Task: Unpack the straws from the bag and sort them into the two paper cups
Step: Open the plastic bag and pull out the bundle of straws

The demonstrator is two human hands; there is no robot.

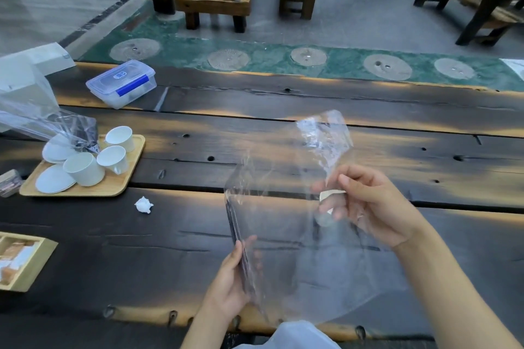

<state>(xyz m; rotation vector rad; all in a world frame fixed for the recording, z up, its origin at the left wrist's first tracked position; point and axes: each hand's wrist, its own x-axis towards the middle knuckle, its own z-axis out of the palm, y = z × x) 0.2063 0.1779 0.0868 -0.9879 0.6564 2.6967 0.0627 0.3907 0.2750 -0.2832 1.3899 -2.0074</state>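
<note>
1. The left hand [231, 272] is closed around dark straws [236, 231] through the clear bag [283, 235], gripping the bag's left edge.
2. The right hand [371, 204] pinches the bag's crumpled top, fingers curled shut.
3. The bag hangs between both hands, above the table [283, 110].
4. Paper cups [113, 150] sit on a tray [124, 178], well left of the left hand.

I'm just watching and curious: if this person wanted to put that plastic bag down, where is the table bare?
Bare dark wood lies beyond the clear bag, stretching right of the right hand toward the far edge. Another free patch sits between the crumpled white wad and the left hand. The left end is crowded: wooden tray of white cups, lidded container, wooden box.
</note>
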